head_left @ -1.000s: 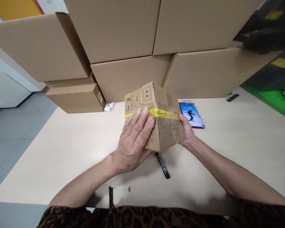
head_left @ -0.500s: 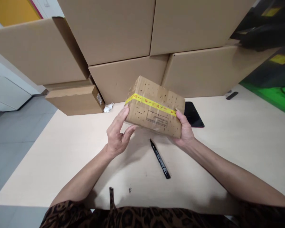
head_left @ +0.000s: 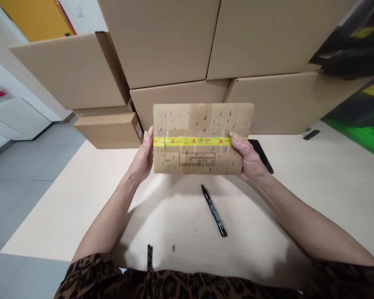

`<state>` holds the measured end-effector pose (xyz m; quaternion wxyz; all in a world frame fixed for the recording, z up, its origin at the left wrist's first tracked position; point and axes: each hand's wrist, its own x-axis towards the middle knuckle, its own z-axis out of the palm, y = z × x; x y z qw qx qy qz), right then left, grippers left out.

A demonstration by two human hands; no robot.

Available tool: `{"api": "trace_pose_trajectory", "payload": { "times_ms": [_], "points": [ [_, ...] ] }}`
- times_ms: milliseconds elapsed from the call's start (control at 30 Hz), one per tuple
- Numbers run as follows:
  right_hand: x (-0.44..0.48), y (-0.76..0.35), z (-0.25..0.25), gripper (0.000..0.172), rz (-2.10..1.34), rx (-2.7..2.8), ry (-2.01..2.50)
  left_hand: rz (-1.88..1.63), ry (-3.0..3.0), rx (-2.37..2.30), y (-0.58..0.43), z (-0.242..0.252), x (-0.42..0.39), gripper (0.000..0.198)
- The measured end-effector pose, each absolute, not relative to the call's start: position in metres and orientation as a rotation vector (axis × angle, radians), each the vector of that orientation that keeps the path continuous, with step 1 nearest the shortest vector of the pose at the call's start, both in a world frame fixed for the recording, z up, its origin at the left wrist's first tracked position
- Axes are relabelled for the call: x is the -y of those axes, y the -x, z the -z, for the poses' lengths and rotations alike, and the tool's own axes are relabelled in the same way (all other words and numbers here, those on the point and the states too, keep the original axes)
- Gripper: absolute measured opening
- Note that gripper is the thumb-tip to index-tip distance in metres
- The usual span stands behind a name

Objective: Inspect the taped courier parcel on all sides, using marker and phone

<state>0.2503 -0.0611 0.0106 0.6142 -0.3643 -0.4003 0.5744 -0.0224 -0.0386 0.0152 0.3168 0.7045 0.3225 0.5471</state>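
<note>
A small cardboard box (head_left: 199, 120) is held up above the table, one broad face toward me, its long edges nearly level. Yellow tape with red print runs across that face, and many short dark marks dot it. My left hand (head_left: 144, 155) is closed on the box's left end, thumb at the edge. At the right end, my right hand (head_left: 248, 155) grips it with the thumb on the tape; its other fingers are hidden behind. Below the box, a black marker pen (head_left: 214, 211) lies on the pale table (head_left: 90, 207).
Large cardboard boxes (head_left: 162, 45) are stacked along the back. A flat carton (head_left: 109, 131) stands at left. Partly behind my right hand lies a dark flat device (head_left: 263, 158). A small black object (head_left: 311, 134) rests farther right, near a green surface (head_left: 358, 139).
The box has turned from a tilt to nearly level, its broad face now square to me. My left hand has shifted from the lower left corner to the left end. The view has moved slightly.
</note>
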Motion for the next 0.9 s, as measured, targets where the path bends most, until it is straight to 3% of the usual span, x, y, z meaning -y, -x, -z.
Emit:
{"api": "trace_pose_trajectory", "payload": {
  "times_ms": [200, 333, 467, 567, 633, 767, 900],
  "points": [
    [0.061, -0.249, -0.007, 0.055, -1.337, 1.149, 0.796, -1.346, -1.784, -0.716, 0.039, -0.015, 0.042, 0.090],
    [0.056, -0.262, 0.005, 0.069, -1.236, 1.389, 0.810, -1.426, -1.766, -0.761, 0.041, -0.008, 0.046, 0.100],
    [0.055, -0.270, 0.010, 0.093, -0.596, 1.654, 0.905, -1.623, -2.001, -0.947, 0.029, 0.004, 0.048, 0.116],
    [0.071, -0.262, 0.010, 0.092, 0.028, 1.820, 0.832, -1.663, -2.264, -1.043, 0.013, 0.011, 0.058, 0.133],
    [0.087, -0.250, 0.009, 0.092, 0.223, 2.024, 0.695, -1.684, -2.406, -1.047, 0.002, 0.016, 0.069, 0.143],
    [0.105, -0.240, 0.002, 0.096, 0.155, 2.242, 0.515, -1.678, -2.521, -0.995, -0.010, 0.023, 0.084, 0.151],
    [0.076, -0.267, -0.006, 0.089, -0.029, 2.272, 0.705, -1.661, -2.481, -0.886, -0.012, 0.025, 0.085, 0.151]
  ]
}}
